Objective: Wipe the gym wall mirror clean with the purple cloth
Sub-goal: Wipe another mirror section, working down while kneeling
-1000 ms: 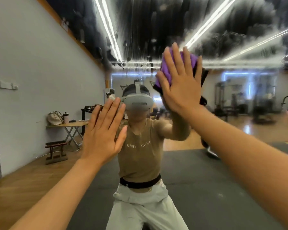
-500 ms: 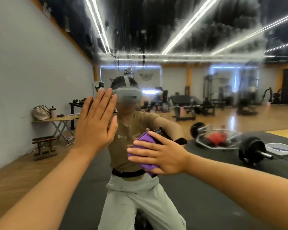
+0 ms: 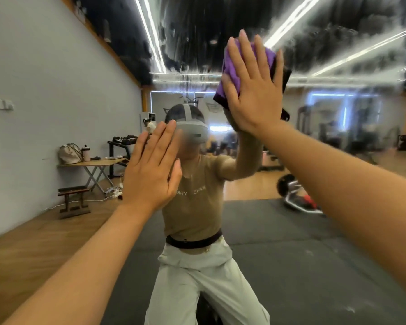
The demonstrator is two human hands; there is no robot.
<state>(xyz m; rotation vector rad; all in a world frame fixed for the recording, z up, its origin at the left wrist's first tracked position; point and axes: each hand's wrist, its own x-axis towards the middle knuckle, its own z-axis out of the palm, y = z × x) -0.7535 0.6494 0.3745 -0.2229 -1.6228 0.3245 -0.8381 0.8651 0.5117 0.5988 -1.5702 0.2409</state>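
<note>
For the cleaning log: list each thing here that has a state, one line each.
mirror: upper part streaked and smeared, lower part clearer
purple cloth: bunched, pressed flat to the glass
right hand: open, fingers straight, on the cloth
left hand: open, flat against the glass

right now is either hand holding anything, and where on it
The right hand presses the cloth flat against the mirror, straight fingers spread over its middle, not gripping. The left hand holds nothing, flat on the glass.
</note>
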